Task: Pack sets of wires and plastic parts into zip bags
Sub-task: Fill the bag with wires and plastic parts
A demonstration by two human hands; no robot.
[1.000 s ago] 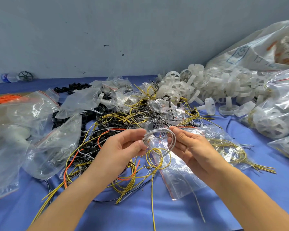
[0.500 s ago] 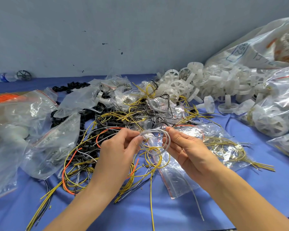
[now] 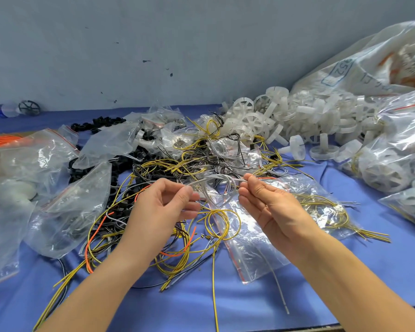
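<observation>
Hands pull apart and the white wire coil [image 3: 213, 179] flattens between them! Now the left hand [image 3: 168, 204] and right hand [image 3: 270, 208] each pinch 1 end above the zip bag [image 3: 252, 245]; looks nearly ready for bagging.

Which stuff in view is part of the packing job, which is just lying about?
Job: grey wire bundle, pinched by left hand and right hand; zip bag beneath; yellow wires; white plastic wheels.
Lying about: water bottle; large printed sack.
</observation>
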